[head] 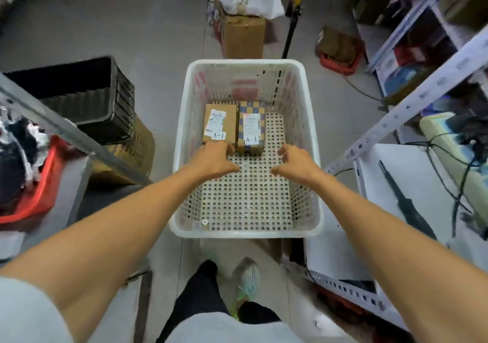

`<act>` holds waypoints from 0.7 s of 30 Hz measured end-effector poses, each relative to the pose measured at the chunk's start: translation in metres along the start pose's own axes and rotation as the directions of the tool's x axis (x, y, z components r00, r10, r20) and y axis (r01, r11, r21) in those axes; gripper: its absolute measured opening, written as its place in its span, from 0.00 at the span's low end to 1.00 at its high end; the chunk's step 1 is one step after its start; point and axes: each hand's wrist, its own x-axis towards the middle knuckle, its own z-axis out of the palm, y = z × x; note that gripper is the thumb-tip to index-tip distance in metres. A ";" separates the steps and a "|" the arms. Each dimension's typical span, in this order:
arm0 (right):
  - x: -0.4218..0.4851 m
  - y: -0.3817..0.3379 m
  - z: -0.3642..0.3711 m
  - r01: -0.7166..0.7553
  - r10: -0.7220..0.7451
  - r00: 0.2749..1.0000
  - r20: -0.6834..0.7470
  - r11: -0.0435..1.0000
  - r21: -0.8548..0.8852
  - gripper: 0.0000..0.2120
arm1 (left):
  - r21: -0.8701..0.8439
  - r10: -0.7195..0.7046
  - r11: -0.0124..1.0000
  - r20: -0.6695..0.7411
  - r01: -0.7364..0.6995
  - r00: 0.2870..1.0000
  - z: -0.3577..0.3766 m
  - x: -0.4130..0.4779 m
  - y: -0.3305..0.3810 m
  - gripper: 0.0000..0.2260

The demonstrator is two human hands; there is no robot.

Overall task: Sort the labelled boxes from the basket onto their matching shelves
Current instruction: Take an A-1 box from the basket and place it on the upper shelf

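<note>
Both hands reach into the white basket (313, 163), apart. The left hand (214, 157) touches the plain A-1 box (220, 123), grip unclear; the right hand (295, 163) hangs loose and empty near the chequered A-1 box (252, 128). A black crate (87, 97) and grey shelf post (52, 123) crowd the left

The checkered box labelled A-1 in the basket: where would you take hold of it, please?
I would take the checkered box from above with the right hand, fingers down its free right side, thumb on the near end: it lies flat, its left side against the brown box.
</note>
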 end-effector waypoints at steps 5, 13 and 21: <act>0.066 0.001 0.004 -0.073 0.074 0.997 0.011 0.997 -0.029 0.27 | 0.026 0.002 1.000 0.034 -0.003 0.999 -0.013 0.073 -0.019 0.18; 0.187 0.014 0.038 -0.132 0.133 0.990 0.044 0.991 -0.025 0.23 | 0.043 -0.054 0.998 0.092 0.051 0.994 0.010 0.189 -0.059 0.20; 0.341 0.076 0.104 -0.274 0.305 0.947 -0.097 0.930 0.246 0.36 | 0.032 -0.118 0.993 0.093 0.115 0.989 0.076 0.269 -0.093 0.21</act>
